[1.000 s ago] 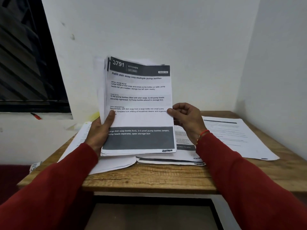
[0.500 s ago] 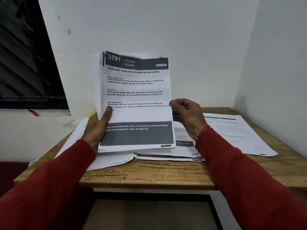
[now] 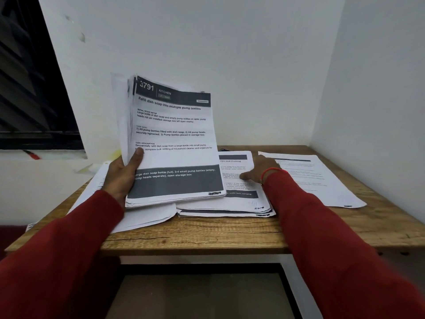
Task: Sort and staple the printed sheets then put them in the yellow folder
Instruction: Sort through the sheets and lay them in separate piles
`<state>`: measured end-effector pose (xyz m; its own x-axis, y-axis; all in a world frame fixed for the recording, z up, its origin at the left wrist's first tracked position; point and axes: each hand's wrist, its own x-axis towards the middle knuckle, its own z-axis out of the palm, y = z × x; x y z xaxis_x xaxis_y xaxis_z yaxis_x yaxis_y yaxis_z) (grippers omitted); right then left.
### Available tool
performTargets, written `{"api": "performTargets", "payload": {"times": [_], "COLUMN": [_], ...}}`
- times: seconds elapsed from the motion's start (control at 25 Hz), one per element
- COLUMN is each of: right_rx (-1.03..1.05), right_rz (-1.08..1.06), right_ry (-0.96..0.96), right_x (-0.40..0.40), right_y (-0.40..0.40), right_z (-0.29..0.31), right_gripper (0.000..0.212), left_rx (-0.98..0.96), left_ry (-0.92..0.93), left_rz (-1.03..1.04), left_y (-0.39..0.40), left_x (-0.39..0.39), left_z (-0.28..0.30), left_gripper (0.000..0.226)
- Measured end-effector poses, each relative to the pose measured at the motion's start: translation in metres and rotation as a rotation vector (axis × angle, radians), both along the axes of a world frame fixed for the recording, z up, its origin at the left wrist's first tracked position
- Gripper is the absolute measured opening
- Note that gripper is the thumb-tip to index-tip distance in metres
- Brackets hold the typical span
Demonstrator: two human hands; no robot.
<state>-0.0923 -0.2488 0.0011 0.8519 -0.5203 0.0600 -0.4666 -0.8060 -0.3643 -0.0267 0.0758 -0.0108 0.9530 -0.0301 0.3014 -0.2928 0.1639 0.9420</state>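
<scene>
The right edge of the held stack of printed sheets (image 3: pixel 174 143) is released by the right hand (image 3: pixel 259 170), which is now lowered with fingers extended onto the middle pile of sheets (image 3: pixel 239 203) lying on the table. The stack is now gripped by the left hand (image 3: pixel 122 178) alone, thumb across the front page, and is seen tilted slightly leftward. More of the middle pile's top page is uncovered beside the held stack.

You wear long red sleeves on both arms, the left sleeve (image 3: pixel 69 245) and the right sleeve (image 3: pixel 333 238) each reaching down to the wrist. A thin red-orange thread bracelet (image 3: pixel 270 170) circles your right wrist, just past the cuff. Both hands are bare, with no gloves or rings visible.
</scene>
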Motion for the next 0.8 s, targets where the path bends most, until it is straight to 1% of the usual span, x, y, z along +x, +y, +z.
{"api": "performTargets", "payload": {"times": [0.08,0.16,0.2,0.32,0.36,0.44,0.48,0.56,0.64,0.72,0.8], "right_rx": [0.025,0.071,0.099,0.15,0.166,0.204,0.179,0.055,-0.002,0.056,0.174], "right_rz": [0.0,0.007,0.005,-0.013,-0.016,-0.015,0.0,0.016,0.023,0.034,0.015], "right_ry": [-0.018,-0.075,-0.097,-0.135,-0.156,-0.161,-0.131,-0.052,-0.033,-0.064,-0.159], "right_x": [0.001,-0.001,-0.001,-0.004,-0.004,-0.004,-0.003,-0.001,0.001,0.003,0.002], "right_y": [0.004,0.008,0.008,0.001,0.0,0.0,0.002,0.009,0.016,0.018,0.015], "right_z": [0.0,0.001,0.001,0.001,0.0,-0.002,-0.003,-0.004,-0.002,-0.002,-0.005], "right_gripper": [0.087,0.086,0.079,0.052,0.049,0.051,0.054,0.06,0.064,0.062,0.058], "left_rx": [-0.005,-0.004,-0.004,-0.012,-0.018,-0.02,-0.018,-0.02,-0.029,-0.033,-0.039], "left_ry": [0.0,-0.001,-0.002,0.003,0.008,0.018,0.019,0.019,0.021,0.022,0.023], "left_rz": [0.003,0.01,0.014,0.014,0.011,0.011,0.011,0.005,0.0,0.008,0.011], "left_y": [0.0,0.0,0.0,0.0,0.001,0.001,0.001,0.001,0.0,0.0,0.0], "left_x": [-0.002,-0.002,-0.003,-0.003,-0.003,-0.003,-0.003,-0.003,-0.004,-0.005,-0.005], "left_z": [0.001,0.001,0.001,0.002,0.002,0.002,0.002,0.002,0.003,0.004,0.004], "left_gripper": [0.031,0.03,0.031,0.028,0.028,0.03,0.031,0.03,0.026,0.024,0.022]}}
